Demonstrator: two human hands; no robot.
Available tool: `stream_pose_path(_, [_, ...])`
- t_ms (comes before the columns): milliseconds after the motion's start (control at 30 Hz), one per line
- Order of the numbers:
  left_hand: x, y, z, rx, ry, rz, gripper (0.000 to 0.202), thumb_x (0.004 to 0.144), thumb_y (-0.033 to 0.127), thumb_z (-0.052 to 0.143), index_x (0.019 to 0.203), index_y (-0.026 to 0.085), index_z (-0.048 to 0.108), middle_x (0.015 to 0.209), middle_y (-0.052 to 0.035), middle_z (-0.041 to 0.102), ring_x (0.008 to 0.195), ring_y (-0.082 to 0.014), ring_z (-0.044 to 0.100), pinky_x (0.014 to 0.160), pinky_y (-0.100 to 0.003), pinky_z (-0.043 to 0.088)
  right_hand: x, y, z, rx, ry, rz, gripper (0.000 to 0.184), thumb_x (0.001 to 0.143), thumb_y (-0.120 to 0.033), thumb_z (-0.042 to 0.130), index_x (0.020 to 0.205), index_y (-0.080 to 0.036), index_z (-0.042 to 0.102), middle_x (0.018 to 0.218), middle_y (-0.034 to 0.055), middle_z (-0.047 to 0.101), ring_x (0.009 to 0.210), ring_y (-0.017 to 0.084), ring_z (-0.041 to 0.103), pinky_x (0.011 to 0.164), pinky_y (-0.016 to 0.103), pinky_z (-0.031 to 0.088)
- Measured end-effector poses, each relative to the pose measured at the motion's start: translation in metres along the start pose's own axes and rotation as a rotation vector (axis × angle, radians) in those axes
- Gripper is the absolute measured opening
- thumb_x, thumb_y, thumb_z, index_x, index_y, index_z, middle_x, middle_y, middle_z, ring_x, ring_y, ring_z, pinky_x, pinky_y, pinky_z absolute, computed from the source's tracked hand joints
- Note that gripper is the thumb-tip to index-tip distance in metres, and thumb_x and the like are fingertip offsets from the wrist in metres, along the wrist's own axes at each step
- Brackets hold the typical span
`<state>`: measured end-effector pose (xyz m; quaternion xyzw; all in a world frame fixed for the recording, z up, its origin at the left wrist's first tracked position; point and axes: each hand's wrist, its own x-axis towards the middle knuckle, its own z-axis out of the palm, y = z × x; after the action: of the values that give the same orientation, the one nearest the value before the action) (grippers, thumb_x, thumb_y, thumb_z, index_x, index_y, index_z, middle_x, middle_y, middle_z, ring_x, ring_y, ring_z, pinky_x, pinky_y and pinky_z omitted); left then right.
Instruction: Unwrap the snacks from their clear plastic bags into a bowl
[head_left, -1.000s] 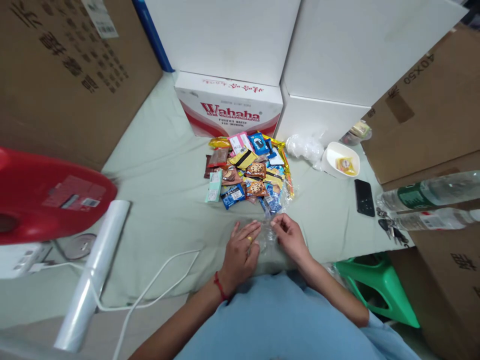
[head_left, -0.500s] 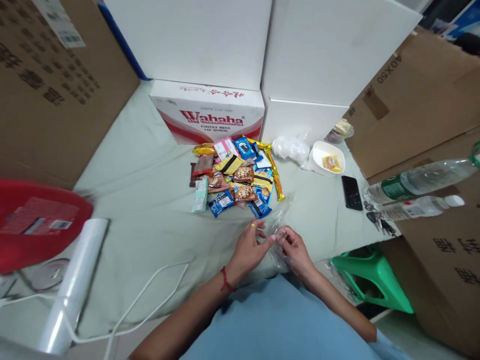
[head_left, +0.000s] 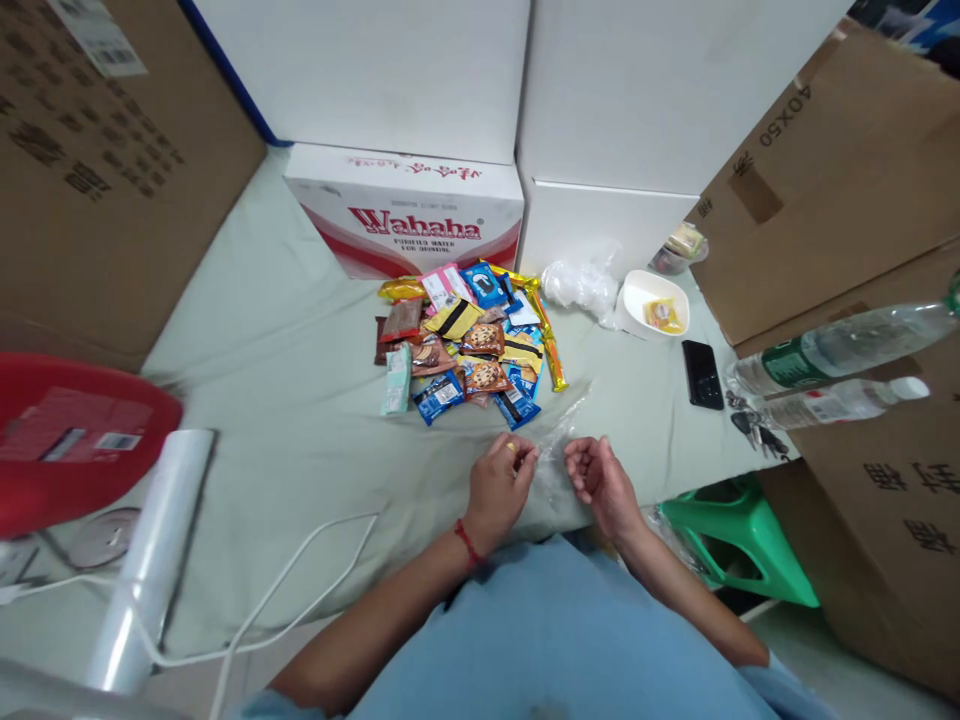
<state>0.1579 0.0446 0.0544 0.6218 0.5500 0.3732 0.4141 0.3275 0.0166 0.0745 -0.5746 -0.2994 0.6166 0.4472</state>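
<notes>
Head view, with the clock set on the film [head_left: 556,450] and 12 pointing away from the person: this thin, clear sheet lies on the bench [head_left: 300,400], close to the near edge. At 8 o'clock the left hand [head_left: 501,490] has thumb and fingertips pressed together, apparently pinching the film's edge; at 4 o'clock the right hand [head_left: 606,490] is spread, its fingers loosely curled, and seems to hold nothing. The likeliest trouble is one-sided control: with only the left grip on it, the film could swing, fold over or cling to itself, because it is so light and limp. Its transparency makes an edge or opening easy to miss, so the right fingers could close on air, or catch two layers as one. Pinched too hard, it could stretch or tear. The snacks [head_left: 465,345] sit between 10 and 11 o'clock, the nearest packet just beyond the left knuckles; a forward sweep could scatter that loose, overlapping heap. Toward 6 o'clock the edge is near, so a released film might slide off. At 8 o'clock, farther out, the cable [head_left: 300,590] loops where the left forearm could snag it.
</notes>
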Motion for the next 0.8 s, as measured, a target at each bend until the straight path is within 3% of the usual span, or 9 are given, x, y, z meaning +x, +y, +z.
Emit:
stream_pose_path(33, [-0.002, 0.003, 0.0, 0.042, -0.011, 0.039, 0.021, 0.094, 0.034, 0.056, 0.081, 0.022, 0.067, 0.082, -0.004, 0.066, 0.074, -0.0178, 0.06, 0.073, -0.031, 0.045, -0.001, -0.003, 0.0, -0.065, 0.011, -0.031, 0.062, 0.088, -0.081, 0.049, 0.099, -0.022, 0.064, 0.078, 0.0011, 0.053, 0.06, 0.014, 0.04, 0.046, 0.025, 0.027])
stream_pose_path(133, [-0.005, 0.009, 0.001, 0.1, -0.048, 0.123, 0.021, 0.094, 0.033, 0.057, 0.081, 0.023, 0.069, 0.081, -0.0049, 0.065, 0.076, -0.0188, 0.06, 0.076, -0.032, 0.045, 0.001, -0.01, 0.004, -0.287, 0.004, -0.139, 0.049, 0.083, -0.07, 0.069, 0.094, -0.023, 0.062, 0.08, -0.0002, 0.056, 0.071, 0.016, 0.047, 0.061, 0.027, 0.041])
stream_pose_path(267, [-0.004, 0.008, -0.009, -0.088, -0.03, 0.044, 0.02, 0.094, 0.034, 0.056, 0.082, 0.022, 0.066, 0.083, -0.004, 0.064, 0.078, -0.0181, 0.06, 0.075, -0.03, 0.046, 0.009, -0.012, 0.01, -0.354, -0.038, -0.214, 0.04, 0.08, -0.059, 0.076, 0.084, -0.022, 0.062, 0.081, -0.0003, 0.059, 0.079, 0.017, 0.051, 0.077, 0.029, 0.045])
stream_pose_path(400, [-0.004, -0.006, -0.03, -0.31, 0.037, -0.133, 0.025, 0.09, 0.045, 0.061, 0.083, 0.021, 0.064, 0.091, -0.0048, 0.066, 0.085, -0.0182, 0.061, 0.076, -0.028, 0.049, 0.015, -0.007, 0.007, -0.283, -0.14, -0.077, 0.041, 0.075, -0.058, 0.081, 0.08, -0.02, 0.066, 0.079, 0.0004, 0.06, 0.077, 0.017, 0.054, 0.076, 0.031, 0.048])
stream_pose_path(533, [-0.014, -0.015, -0.05, -0.372, 0.136, -0.227, 0.03, 0.084, 0.05, 0.067, 0.083, 0.02, 0.063, 0.094, -0.0049, 0.067, 0.088, -0.0184, 0.062, 0.075, -0.027, 0.049, 0.015, -0.005, 0.007, -0.142, -0.182, 0.085, 0.05, 0.069, -0.063, 0.085, 0.091, -0.021, 0.069, 0.096, 0.0048, 0.066, 0.089, 0.021, 0.059, 0.08, 0.036, 0.055])
stream_pose_path(667, [-0.024, -0.009, -0.053, -0.261, 0.127, -0.226, 0.029, 0.089, 0.049, 0.064, 0.082, 0.021, 0.063, 0.071, 0.001, 0.06, 0.066, -0.0148, 0.055, 0.065, -0.026, 0.043, 0.013, -0.009, 0.022, -0.289, -0.333, -0.056, 0.051, 0.08, -0.067, 0.075, 0.102, -0.022, 0.071, 0.107, 0.0069, 0.067, 0.101, 0.023, 0.06, 0.088, 0.036, 0.053])
stream_pose_path(800, [-0.027, -0.001, -0.047, -0.129, 0.142, -0.12, 0.025, 0.09, 0.043, 0.063, 0.08, 0.02, 0.066, 0.074, -0.0001, 0.062, 0.068, -0.0144, 0.056, 0.067, -0.027, 0.043, 0.017, -0.011, 0.042, -0.448, -0.34, -0.187, 0.047, 0.078, -0.059, 0.079, 0.106, -0.022, 0.07, 0.111, 0.0062, 0.067, 0.104, 0.022, 0.061, 0.088, 0.034, 0.05])
